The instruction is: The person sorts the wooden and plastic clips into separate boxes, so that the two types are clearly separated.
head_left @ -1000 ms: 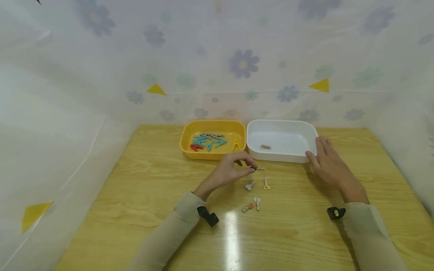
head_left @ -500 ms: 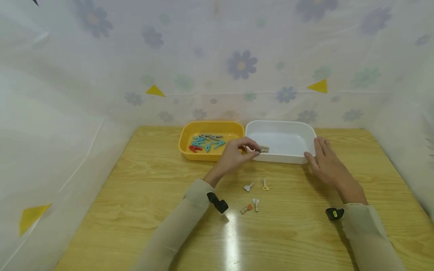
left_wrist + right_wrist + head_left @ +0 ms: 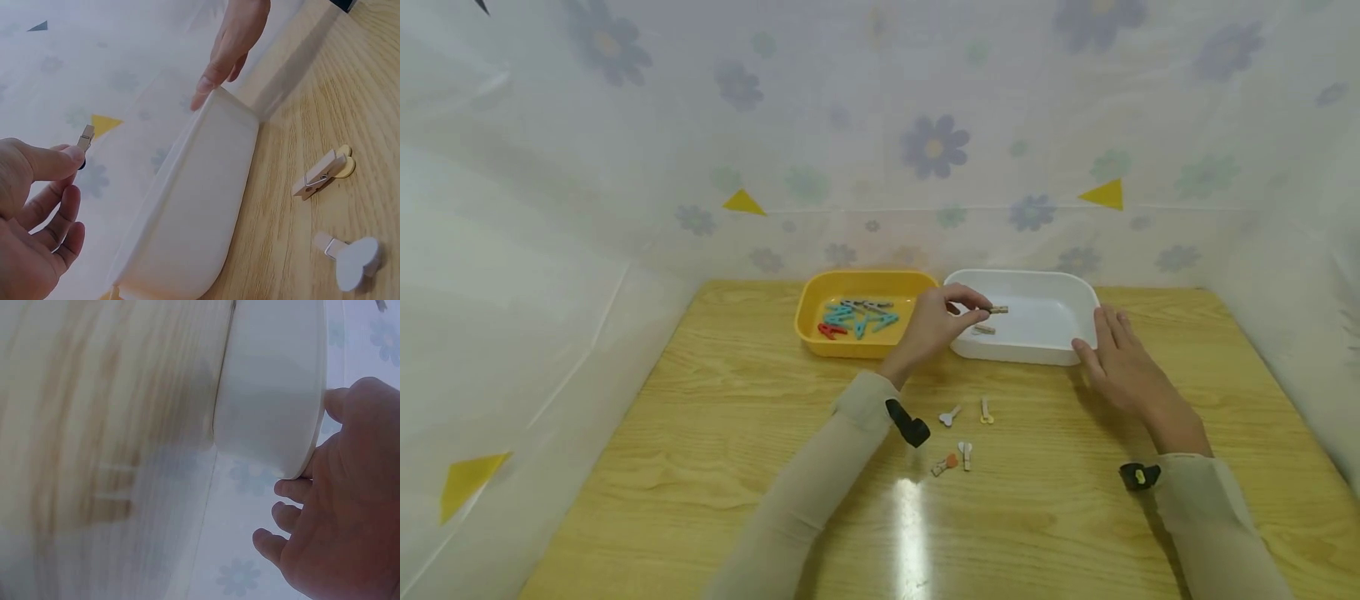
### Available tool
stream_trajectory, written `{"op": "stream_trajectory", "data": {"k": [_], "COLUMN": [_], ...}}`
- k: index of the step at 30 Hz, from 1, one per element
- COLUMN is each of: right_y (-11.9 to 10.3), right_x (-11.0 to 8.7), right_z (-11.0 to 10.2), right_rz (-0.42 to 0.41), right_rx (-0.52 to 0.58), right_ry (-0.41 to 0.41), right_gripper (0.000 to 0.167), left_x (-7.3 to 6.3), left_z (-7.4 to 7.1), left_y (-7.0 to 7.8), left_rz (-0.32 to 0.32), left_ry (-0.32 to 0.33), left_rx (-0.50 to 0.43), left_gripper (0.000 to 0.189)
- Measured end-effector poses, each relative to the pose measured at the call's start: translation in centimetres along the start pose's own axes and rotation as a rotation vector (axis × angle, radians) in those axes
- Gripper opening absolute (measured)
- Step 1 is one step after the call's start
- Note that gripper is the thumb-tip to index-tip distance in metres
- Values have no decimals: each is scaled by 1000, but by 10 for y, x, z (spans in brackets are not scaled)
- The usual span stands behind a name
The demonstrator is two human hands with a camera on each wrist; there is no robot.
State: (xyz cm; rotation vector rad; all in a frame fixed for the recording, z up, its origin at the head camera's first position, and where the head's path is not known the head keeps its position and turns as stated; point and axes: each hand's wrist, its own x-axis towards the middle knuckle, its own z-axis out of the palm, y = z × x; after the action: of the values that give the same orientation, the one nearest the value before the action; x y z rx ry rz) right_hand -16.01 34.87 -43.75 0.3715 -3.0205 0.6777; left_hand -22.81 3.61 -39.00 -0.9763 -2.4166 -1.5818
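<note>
My left hand (image 3: 936,321) pinches a small wooden clothespin (image 3: 997,310) between thumb and fingertips, above the white tray (image 3: 1060,354). A dark end of that clothespin (image 3: 86,139) shows at my fingertips in the left wrist view. Inside the tray, below the hand, lies another wooden clothespin (image 3: 984,330). My right hand (image 3: 1131,375) rests on the tray's right end, with straight fingers along the outside and the thumb at the front corner. Before the tray lie clothespins with a yellow end (image 3: 987,411), a white heart (image 3: 950,417), an orange end (image 3: 945,465) and another white heart (image 3: 966,456).
A yellow tray (image 3: 805,333) stands left of the white one, close beside it. It holds several plastic clips (image 3: 859,317) in teal, red and dark colours; my left hand covers its right part. A flower-printed sheet (image 3: 850,125) hangs behind the wooden table (image 3: 715,400).
My left hand has lifted the clothespin from the table and carried it up and right, over the front rim to above the white tray. The right hand stays at the tray's end.
</note>
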Motion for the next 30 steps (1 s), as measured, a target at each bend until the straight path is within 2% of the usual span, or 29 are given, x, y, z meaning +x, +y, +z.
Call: {"op": "stream_trajectory", "data": {"k": [11,16,24,30], "right_y": [2,2,0,-1], "right_x": [0,0,-1,-1], "right_z": [1,0,-1,-1], "right_rz": [4,4,1,9], "right_rx": [-5,-1,2,-1], "right_ry": [10,9,12,15], "right_gripper": [78,78,78,77], "left_x": [22,28,37,42], "left_z": [14,18,22,25], "left_y": [-10,-16,-24,-31], "left_rz": [-2,-34,-46,-27], "left_ry": [16,32,-2,-15], "left_rx": [40,46,85,127], "left_gripper": [10,8,9,8]}}
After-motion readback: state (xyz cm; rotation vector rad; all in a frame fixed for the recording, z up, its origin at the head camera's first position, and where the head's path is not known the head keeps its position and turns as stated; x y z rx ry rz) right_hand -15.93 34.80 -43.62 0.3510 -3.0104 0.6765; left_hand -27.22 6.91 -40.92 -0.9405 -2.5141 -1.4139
